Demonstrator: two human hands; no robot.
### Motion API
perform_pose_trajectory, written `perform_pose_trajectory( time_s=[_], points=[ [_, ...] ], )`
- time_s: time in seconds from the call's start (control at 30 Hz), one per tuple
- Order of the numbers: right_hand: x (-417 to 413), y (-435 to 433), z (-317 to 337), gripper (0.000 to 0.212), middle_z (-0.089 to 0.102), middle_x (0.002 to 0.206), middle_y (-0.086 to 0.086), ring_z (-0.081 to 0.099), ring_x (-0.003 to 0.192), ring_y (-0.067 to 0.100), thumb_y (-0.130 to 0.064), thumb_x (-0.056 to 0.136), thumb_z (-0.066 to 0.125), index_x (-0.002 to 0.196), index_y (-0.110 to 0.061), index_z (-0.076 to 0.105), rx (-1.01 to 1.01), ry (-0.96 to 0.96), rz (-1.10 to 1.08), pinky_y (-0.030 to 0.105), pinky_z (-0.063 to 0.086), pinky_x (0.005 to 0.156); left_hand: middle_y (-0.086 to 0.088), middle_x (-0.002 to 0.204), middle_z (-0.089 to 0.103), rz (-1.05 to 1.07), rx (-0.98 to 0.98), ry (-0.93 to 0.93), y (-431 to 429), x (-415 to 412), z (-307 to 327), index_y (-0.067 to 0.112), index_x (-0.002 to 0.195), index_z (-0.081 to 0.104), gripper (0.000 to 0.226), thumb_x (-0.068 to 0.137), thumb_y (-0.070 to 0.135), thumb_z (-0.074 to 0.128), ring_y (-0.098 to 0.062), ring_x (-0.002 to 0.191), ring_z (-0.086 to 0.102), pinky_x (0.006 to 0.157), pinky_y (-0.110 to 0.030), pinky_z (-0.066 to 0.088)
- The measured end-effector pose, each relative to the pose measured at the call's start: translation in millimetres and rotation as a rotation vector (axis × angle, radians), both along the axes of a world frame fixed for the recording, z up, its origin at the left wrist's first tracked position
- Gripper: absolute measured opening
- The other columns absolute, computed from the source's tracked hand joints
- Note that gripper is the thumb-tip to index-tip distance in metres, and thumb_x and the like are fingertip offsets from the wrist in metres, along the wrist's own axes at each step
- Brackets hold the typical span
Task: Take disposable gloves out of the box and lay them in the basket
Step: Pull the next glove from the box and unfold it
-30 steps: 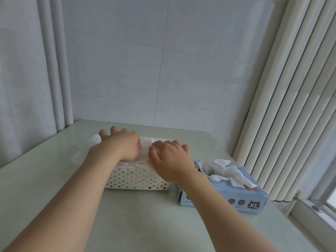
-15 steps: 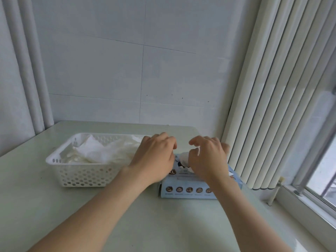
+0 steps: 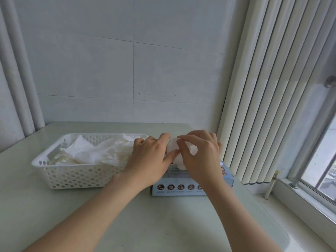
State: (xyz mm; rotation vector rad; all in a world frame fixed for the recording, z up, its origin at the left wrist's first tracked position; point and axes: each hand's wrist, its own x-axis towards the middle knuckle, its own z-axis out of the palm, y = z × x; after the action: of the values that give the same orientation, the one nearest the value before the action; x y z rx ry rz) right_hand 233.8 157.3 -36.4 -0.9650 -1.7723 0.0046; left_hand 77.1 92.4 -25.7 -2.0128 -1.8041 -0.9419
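Head view puts both our hands over the blue glove box (image 3: 181, 188), which sits on the bench (image 3: 145, 224) just to the right of the white perforated basket (image 3: 72, 177). Our wrist covers the spot where box and basket meet, so we cannot tell whether they touch.

Our left hand (image 3: 151, 160) pinches a white glove (image 3: 173, 146) between thumb and forefinger. Our right hand (image 3: 200, 157) has its fingers (image 3: 185, 140) curled onto the same glove from the other side, so both are clamped on it. The glove is bunched between the hands, above the top of the box. Its lower end runs down toward the opening, which our hands hide, so we cannot say whether it has come fully free.

The basket already holds a loose heap of gloves (image 3: 94, 151), crumpled across most of its floor and rising about to the rim. From that we judge the task to be well under way, with several gloves laid down and one more being drawn.

What is left, as far as we can see, is to lift this glove clear, carry it left over the basket wall and lay it on the heap. How many gloves remain inside the box we cannot tell.
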Motion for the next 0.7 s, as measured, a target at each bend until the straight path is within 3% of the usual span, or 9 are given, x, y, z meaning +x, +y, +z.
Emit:
perform_pose_trajectory(
  time_s=[0.1, 0.2, 0.3, 0.4, 0.5, 0.57, 0.63, 0.7],
  points=[
    [-4, -3, 0, 0.011, 0.07, 0.111, -0.012, 0.059, 0.111, 0.015, -0.033, 0.1, 0.072, 0.106, -0.031, 0.081, 0.139, 0.017, 0.055, 0.04, 0.038, 0.1, 0.014, 0.091, 0.072, -0.074, 0.129, -0.132, 2, -4, 4, 0.027, 0.114, 0.067, 0.022, 0.108, 0.042, 0.052, -0.015, 0.087, 0.068, 0.09, -0.043, 0.05],
    [-6, -7, 1, 0.009, 0.069, 0.111, -0.013, 0.061, 0.11, 0.014, -0.028, 0.103, 0.068, 0.109, -0.026, 0.075, 0.189, 0.005, 0.084, 0.033, 0.035, 0.104, 0.012, 0.086, 0.067, -0.093, 0.15, -0.235, 2, -7, 7, 0.022, 0.102, 0.064, 0.012, 0.106, 0.031, 0.058, -0.016, 0.081, 0.066, 0.079, -0.044, 0.055],
    [-7, -12, 0, 0.021, 0.065, 0.108, -0.018, 0.058, 0.106, 0.008, -0.029, 0.1, 0.069, 0.12, -0.028, 0.062, 0.058, -0.062, 0.079, 0.023, 0.024, 0.101, 0.008, 0.082, 0.065, -0.105, 0.132, -0.375, 2, -9, 11, 0.022, 0.101, 0.057, 0.008, 0.106, 0.028, 0.058, -0.011, 0.074, 0.062, 0.07, -0.033, 0.053],
    [-6, -11, -4, 0.032, 0.065, 0.107, -0.013, 0.057, 0.105, 0.016, -0.024, 0.095, 0.069, 0.126, -0.029, 0.061, -0.083, -0.17, 0.022, 0.026, 0.02, 0.093, 0.001, 0.081, 0.064, -0.144, 0.131, -0.501, -2, -10, 17, 0.021, 0.105, 0.053, 0.006, 0.107, 0.026, 0.057, -0.013, 0.067, 0.056, 0.059, -0.022, 0.043],
    [-4, -9, -6, 0.019, 0.057, 0.096, -0.006, 0.054, 0.095, 0.024, -0.021, 0.092, 0.063, 0.111, -0.024, 0.068, -0.218, -0.291, -0.057, 0.035, 0.026, 0.088, 0.0, 0.073, 0.057, -0.151, 0.193, -0.569, -6, -12, 24, 0.017, 0.109, 0.051, 0.009, 0.109, 0.026, 0.052, -0.008, 0.056, 0.049, 0.052, -0.019, 0.039],
    [-2, -9, -6, 0.003, 0.049, 0.085, -0.006, 0.05, 0.089, 0.026, -0.019, 0.091, 0.058, 0.089, -0.02, 0.059, -0.302, -0.322, -0.115, 0.039, 0.031, 0.087, 0.004, 0.069, 0.052, -0.144, 0.229, -0.608, -7, -14, 28, 0.014, 0.111, 0.05, 0.01, 0.11, 0.024, 0.051, -0.004, 0.053, 0.048, 0.05, -0.016, 0.037],
    [-1, -10, -5, 0.011, 0.044, 0.079, -0.005, 0.048, 0.088, 0.027, -0.016, 0.09, 0.054, 0.081, -0.018, 0.047, -0.371, -0.358, -0.165, 0.039, 0.029, 0.085, 0.003, 0.069, 0.051, -0.127, 0.259, -0.624, -8, -15, 31, 0.012, 0.112, 0.049, 0.011, 0.11, 0.023, 0.051, -0.003, 0.053, 0.049, 0.05, -0.015, 0.037],
    [1, -12, -1, 0.009, 0.045, 0.077, -0.006, 0.047, 0.091, 0.027, -0.013, 0.087, 0.053, 0.085, -0.019, 0.047, -0.422, -0.377, -0.198, 0.038, 0.026, 0.084, 0.002, 0.072, 0.054, -0.107, 0.304, -0.66, -10, -17, 34, 0.012, 0.112, 0.047, 0.01, 0.111, 0.021, 0.049, -0.003, 0.056, 0.053, 0.051, -0.014, 0.039]
  ],
)
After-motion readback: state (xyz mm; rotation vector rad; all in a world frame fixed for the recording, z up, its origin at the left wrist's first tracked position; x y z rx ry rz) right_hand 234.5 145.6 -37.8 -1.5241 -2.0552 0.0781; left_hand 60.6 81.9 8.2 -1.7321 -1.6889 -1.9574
